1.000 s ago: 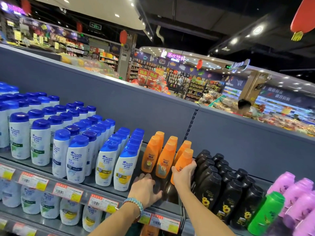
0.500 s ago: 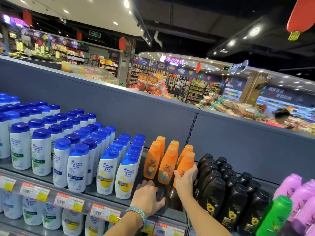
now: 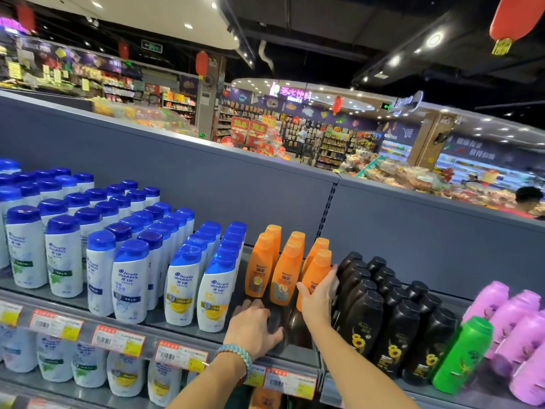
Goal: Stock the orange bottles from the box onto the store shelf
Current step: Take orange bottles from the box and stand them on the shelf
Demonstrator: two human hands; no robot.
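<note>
Several orange bottles stand in three short rows on the grey store shelf (image 3: 188, 335), between white-and-blue bottles and black ones. My right hand (image 3: 317, 299) grips the front orange bottle (image 3: 318, 271) of the right row, upright on the shelf. The left row's front orange bottle (image 3: 259, 267) and the middle one (image 3: 284, 273) stand free. My left hand (image 3: 253, 329), with a braided bracelet at the wrist, rests palm down on the bare shelf surface in front of the orange rows, holding nothing. The box is out of view.
White bottles with blue caps (image 3: 129, 284) fill the shelf's left. Black bottles (image 3: 392, 329) crowd the right, then a green bottle (image 3: 463, 355) and pink bottles (image 3: 513, 320). Price tags (image 3: 180, 355) line the shelf edge. A lower shelf holds more bottles. A person's head (image 3: 528, 196) shows beyond the back panel.
My right hand stays on the same orange bottle and has shifted slightly with it. The left hand stays flat on the shelf. The view has tilted up a little.
</note>
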